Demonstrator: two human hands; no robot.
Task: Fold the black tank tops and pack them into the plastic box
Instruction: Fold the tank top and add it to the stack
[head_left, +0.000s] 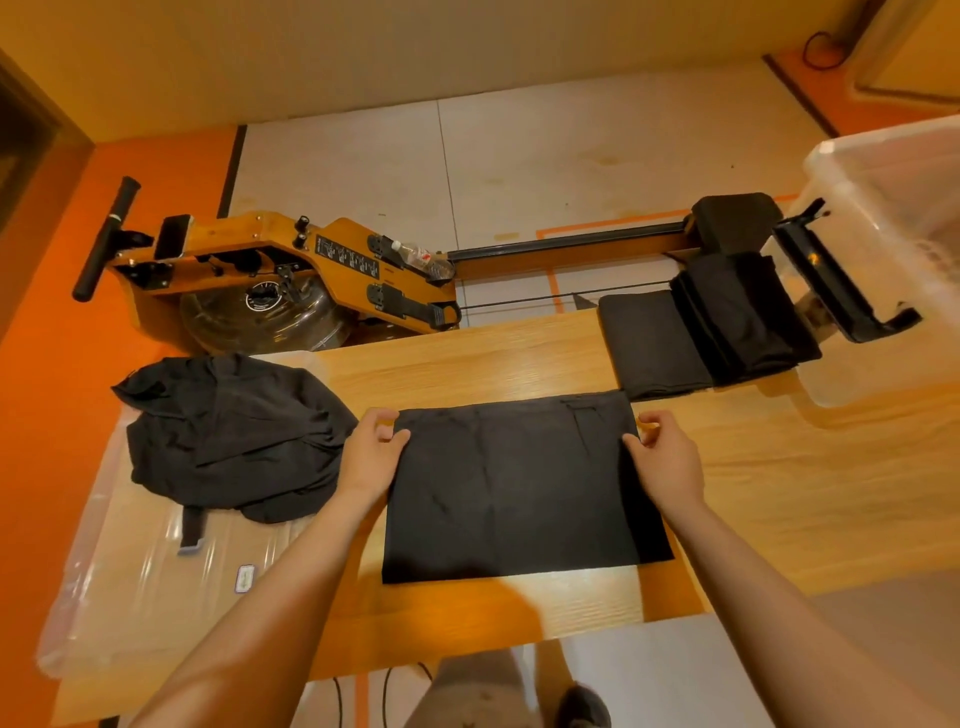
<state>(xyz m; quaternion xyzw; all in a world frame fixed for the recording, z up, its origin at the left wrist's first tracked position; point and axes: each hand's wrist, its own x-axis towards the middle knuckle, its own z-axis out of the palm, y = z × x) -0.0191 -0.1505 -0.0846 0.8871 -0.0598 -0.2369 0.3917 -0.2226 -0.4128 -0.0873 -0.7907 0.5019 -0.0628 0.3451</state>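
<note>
A black tank top (519, 488) lies folded into a flat rectangle in the middle of the wooden table (467, 358). My left hand (371, 452) pinches its upper left corner and my right hand (667, 457) pinches its upper right corner. A heap of unfolded black tank tops (228, 431) sits to the left, partly on a clear plastic lid (135, 582). Folded black tank tops (701, 332) lie stacked at the far right, by the clear plastic box (893, 171), which stands tipped on its side with a black latch handle (831, 280).
A wooden rowing machine (291, 270) with a water tank, a bottle and a black seat stands on the floor behind the table. Orange floor and wall run along the left. My legs and a shoe (587, 706) show under the table's near edge.
</note>
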